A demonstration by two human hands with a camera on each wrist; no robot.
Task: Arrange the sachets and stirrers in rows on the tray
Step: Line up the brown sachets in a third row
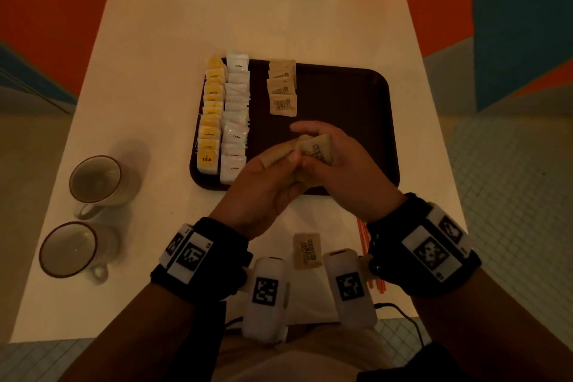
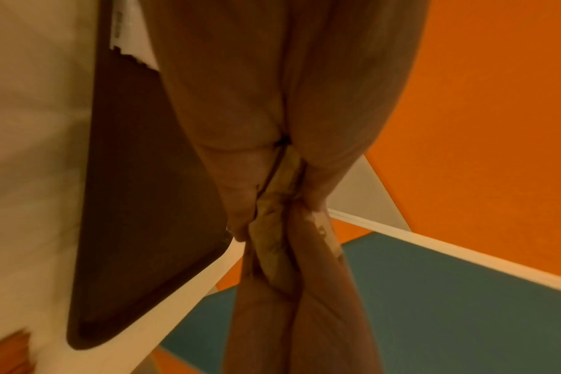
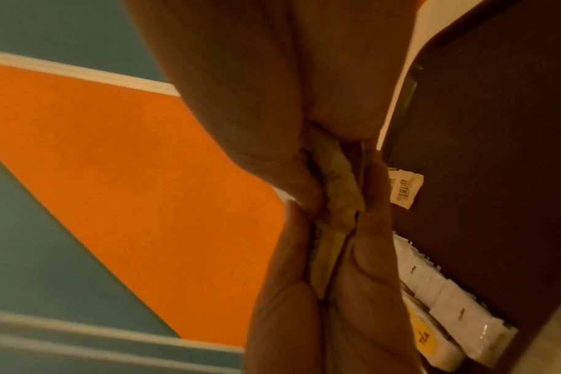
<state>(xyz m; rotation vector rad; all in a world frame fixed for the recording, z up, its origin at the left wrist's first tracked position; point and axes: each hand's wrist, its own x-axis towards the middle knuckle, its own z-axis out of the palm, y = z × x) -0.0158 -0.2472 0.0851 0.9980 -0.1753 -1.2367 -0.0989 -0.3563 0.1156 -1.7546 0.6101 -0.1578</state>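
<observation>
A dark brown tray [image 1: 356,96] lies on the white table. It carries a row of yellow tea sachets [image 1: 210,121], a row of white coffee sachets [image 1: 235,121] and a short row of brown sugar sachets [image 1: 281,90]. Above the tray's near edge both hands meet on a small stack of brown sugar sachets [image 1: 313,149]. My left hand [image 1: 266,177] pinches the stack from the left and my right hand [image 1: 335,161] grips it from the right. The wrist views show the brown sachets [image 2: 277,215] [image 3: 337,200] squeezed between fingers of both hands. One brown sachet [image 1: 307,250] lies on the table near me beside orange stirrers [image 1: 369,257].
Two empty mugs [image 1: 96,183] [image 1: 73,250] stand at the table's left side. Two white tagged devices [image 1: 266,298] [image 1: 350,285] sit at the near edge. The tray's right half is bare. Orange and teal floor surrounds the table.
</observation>
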